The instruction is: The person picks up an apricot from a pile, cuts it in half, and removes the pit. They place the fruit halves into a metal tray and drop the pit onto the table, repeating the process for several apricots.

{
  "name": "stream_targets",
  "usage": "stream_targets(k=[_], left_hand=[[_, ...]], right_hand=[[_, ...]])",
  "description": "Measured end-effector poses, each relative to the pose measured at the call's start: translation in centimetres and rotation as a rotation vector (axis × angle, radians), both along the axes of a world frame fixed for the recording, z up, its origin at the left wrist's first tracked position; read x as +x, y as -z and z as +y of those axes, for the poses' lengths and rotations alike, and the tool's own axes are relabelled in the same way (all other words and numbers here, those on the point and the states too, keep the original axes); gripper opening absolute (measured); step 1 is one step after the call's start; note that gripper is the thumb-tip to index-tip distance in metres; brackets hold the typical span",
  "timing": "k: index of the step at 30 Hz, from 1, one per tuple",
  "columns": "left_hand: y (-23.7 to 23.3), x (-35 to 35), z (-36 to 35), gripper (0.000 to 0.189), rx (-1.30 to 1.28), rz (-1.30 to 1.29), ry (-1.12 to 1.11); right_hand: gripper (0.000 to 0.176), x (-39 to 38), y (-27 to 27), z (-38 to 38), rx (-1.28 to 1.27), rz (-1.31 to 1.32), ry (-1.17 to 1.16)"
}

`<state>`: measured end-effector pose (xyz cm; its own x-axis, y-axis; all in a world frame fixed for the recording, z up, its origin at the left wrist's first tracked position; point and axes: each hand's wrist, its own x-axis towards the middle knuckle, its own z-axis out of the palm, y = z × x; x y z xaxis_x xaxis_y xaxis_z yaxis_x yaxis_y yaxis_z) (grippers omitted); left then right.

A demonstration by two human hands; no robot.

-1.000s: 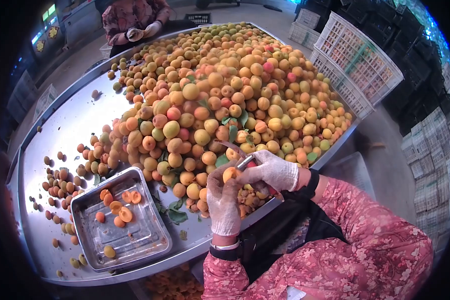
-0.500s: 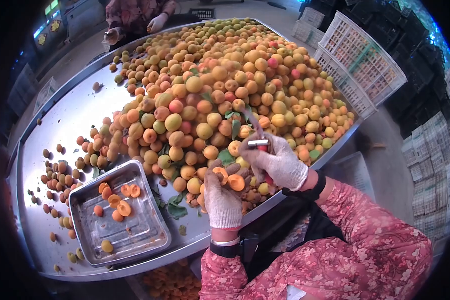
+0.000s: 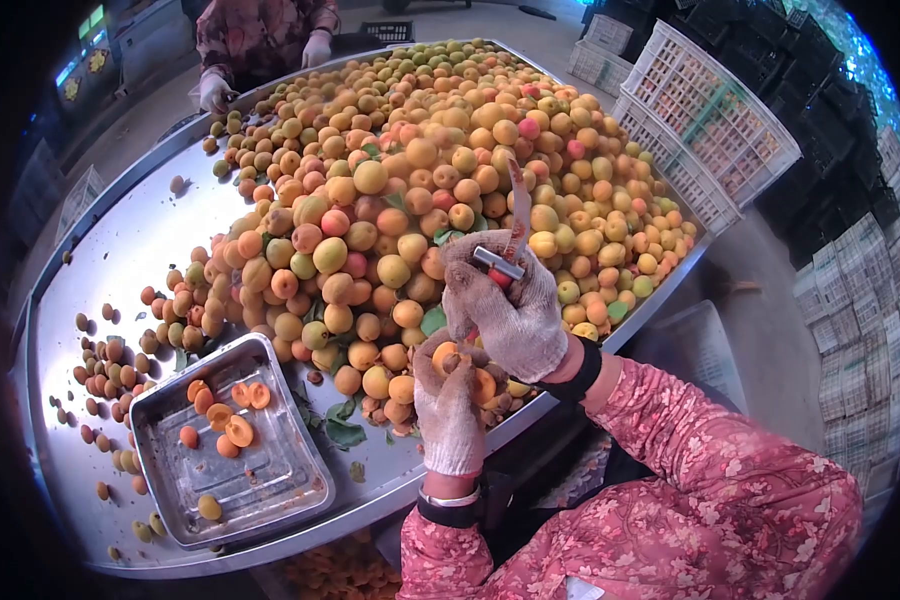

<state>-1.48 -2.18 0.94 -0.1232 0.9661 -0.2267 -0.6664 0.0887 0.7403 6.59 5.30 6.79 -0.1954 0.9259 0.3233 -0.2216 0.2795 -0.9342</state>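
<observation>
My left hand (image 3: 448, 415), in a pale knitted glove, is closed around a cut-open apricot (image 3: 442, 358) at the near edge of the heap. A second orange half (image 3: 483, 386) shows beside its fingers. Just above, my gloved right hand (image 3: 515, 315) grips a knife (image 3: 519, 215) with a red handle and a metal collar. The stained blade points up and away from the left hand. The right fingertips come down close to the apricot; whether they touch it is hidden. Whole apricots (image 3: 370, 250) heap up behind both hands.
A metal tray (image 3: 270, 495) with several apricot halves stands left on the metal table (image 3: 370, 490). Leaves (image 3: 345, 430) lie beside it. Opposite, another person's gloved hand (image 3: 214, 92) is at the table edge. White crates (image 3: 710, 110) stand at the right, and cut fruit (image 3: 335, 570) lies below the table.
My right hand has moved left, closer to my left hand, and the knife blade now stands more upright. The other person's hand has come down to the table edge. The whole view has shifted slightly.
</observation>
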Motion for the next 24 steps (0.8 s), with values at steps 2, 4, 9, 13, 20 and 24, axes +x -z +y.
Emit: stream_targets(k=[2, 4, 9, 13, 20, 24], left_hand=[[-0.6, -0.2, -0.2, 0.039, -0.024, -0.008, 0.037], [0.5, 0.0, 0.0, 0.039, 0.040, 0.204, 0.011], [1.3, 1.1, -0.2, 0.039, 0.005, 0.230, -0.074], [2.0, 1.0, -0.2, 0.037, 0.022, 0.296, -0.091], [1.1, 1.0, -0.1, 0.034, 0.128, 0.338, -0.027], [1.2, 0.6, -0.1, 0.033, 0.049, 0.093, 0.039]], right_hand=[[0.020, 0.1, 0.0, -0.1, 0.009, -0.030, 0.025], [0.018, 0.0, 0.1, -0.2, 0.062, -0.026, 0.004], [0.015, -0.6, 0.7, -1.0, 0.084, -0.045, 0.051], [0.008, -0.8, 0.6, -0.6, -0.011, 0.195, 0.085], [0.016, -0.5, 2.1, 1.0, -0.601, 0.495, 0.234], [0.018, 0.8, 3.1, 2.5, -0.617, 0.652, 0.132]])
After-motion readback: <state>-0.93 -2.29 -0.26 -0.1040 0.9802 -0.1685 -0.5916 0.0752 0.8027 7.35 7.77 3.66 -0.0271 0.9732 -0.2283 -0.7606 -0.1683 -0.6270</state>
